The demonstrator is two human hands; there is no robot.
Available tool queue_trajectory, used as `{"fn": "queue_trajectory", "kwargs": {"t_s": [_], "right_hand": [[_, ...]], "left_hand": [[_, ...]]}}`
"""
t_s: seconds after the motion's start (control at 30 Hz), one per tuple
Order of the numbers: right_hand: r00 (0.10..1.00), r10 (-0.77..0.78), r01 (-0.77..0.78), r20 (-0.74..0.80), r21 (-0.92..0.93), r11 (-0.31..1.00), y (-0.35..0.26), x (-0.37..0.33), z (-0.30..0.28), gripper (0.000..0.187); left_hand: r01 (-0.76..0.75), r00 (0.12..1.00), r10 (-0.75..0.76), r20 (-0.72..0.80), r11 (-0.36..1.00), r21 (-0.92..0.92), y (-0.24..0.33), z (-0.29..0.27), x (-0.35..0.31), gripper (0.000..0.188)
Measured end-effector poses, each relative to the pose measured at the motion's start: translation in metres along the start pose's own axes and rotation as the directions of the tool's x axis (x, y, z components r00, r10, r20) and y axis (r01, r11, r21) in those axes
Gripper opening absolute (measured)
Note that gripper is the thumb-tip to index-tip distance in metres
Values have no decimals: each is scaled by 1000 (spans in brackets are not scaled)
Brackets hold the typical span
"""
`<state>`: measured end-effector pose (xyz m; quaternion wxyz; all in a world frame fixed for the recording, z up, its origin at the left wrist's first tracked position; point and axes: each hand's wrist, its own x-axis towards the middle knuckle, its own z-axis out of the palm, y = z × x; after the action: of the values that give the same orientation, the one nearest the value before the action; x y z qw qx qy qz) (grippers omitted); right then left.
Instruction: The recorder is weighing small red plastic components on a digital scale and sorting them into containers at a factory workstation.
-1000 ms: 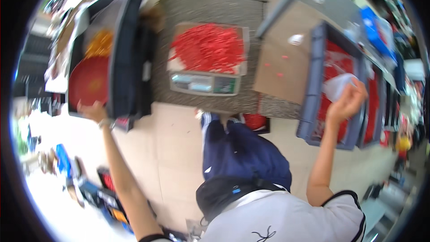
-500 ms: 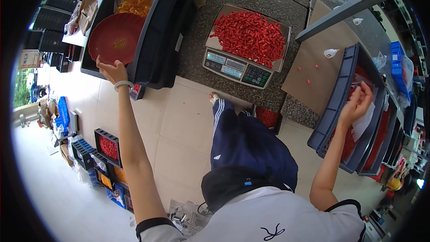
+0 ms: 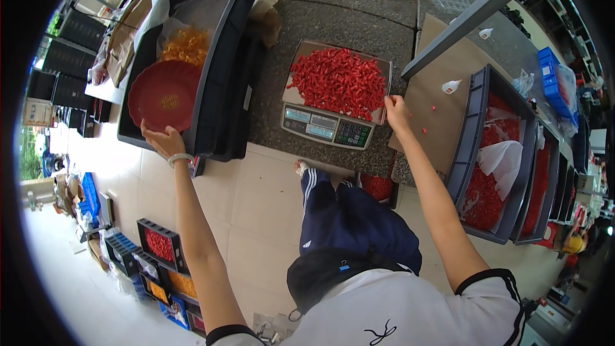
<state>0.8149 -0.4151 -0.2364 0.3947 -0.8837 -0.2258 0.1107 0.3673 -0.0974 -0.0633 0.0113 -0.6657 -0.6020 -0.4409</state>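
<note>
My left hand [image 3: 165,141] grips the near rim of a round, scalloped dark red plate [image 3: 160,99], bare but for the gold print at its middle. The plate rests in a dark grey crate [image 3: 221,70], next to orange translucent pieces [image 3: 186,46]. On the stone bench, a digital scale [image 3: 327,129] carries a heap of small red pieces [image 3: 339,83] on its metal pan. At the pan's right edge, my right hand [image 3: 398,113] has its fingers pinched together; what they hold, if anything, is too small to make out.
Grey crates [image 3: 464,138] of red pieces stand at the right, one with a white sheet [image 3: 503,159]. Brown cardboard [image 3: 442,83] holds a small white bottle [image 3: 451,86] and a few loose red pieces. A grey metal post [image 3: 467,22] slants above. Small crates [image 3: 160,243] sit lower left.
My right hand has moved left from above the right-hand crate to the edge of the scale pan. My left hand remains at the plate's rim. The whole view has shifted slightly.
</note>
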Motion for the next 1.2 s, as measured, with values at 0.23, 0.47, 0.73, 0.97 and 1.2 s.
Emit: {"fn": "queue_trajectory", "kwargs": {"t_s": [0.23, 0.47, 0.73, 0.97, 1.2], "right_hand": [[944, 262, -240, 199, -130, 962, -85, -29, -27, 44], [961, 276, -276, -3, -13, 961, -87, -21, -18, 28], [974, 216, -205, -65, 146, 968, -87, -18, -13, 39], [949, 296, -259, -110, 269, 928, -88, -17, 15, 60], [960, 264, -213, -97, 362, 907, -93, -21, 6, 62]], "left_hand": [[-50, 982, 112, -153, 931, 362, -94, 12, -16, 62], [71, 980, -29, -196, 975, 212, -53, 1, -8, 63], [211, 977, -199, 72, 889, -406, 6, -58, -33, 60], [569, 814, -231, 533, 500, -653, 24, -135, -83, 58], [779, 623, -273, 733, 309, -546, 100, -182, -140, 58]]}}
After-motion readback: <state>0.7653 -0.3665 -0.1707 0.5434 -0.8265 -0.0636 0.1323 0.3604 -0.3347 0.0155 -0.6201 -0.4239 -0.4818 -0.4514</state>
